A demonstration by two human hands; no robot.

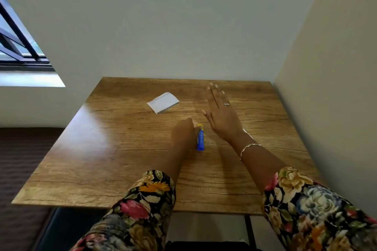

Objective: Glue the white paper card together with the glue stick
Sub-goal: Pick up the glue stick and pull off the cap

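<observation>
Wooden counter (85, 149) sits in a corner between two pale walls, window at far left. White paper card (163, 102) lies flat on the far middle of the counter, some printed text along its far edge, a fold or second layer showing at its near-left edge. Nothing touches it.

Glue stick (200, 138), blue body with a yellow end, lies on the counter near the middle, long axis running near-to-far, yellow end pointing far. Left hand (183, 132) rests right against its left side, fingers curled toward the yellow end; whether they are actually clamped round it or only touching cannot be told from this angle. Right hand (221, 114) hovers just right of the stick, flat and open, fingers spread and pointing far, holding nothing. A sliver of something white shows under the right wrist, too hidden to name.

Key relation: the card lies far and left of both hands, well apart from the glue stick. Left hand is nearer the stick; both are about equally far from the card, the right one free to fetch it. Judged step: picking up the glue stick, nothing glued yet.
</observation>
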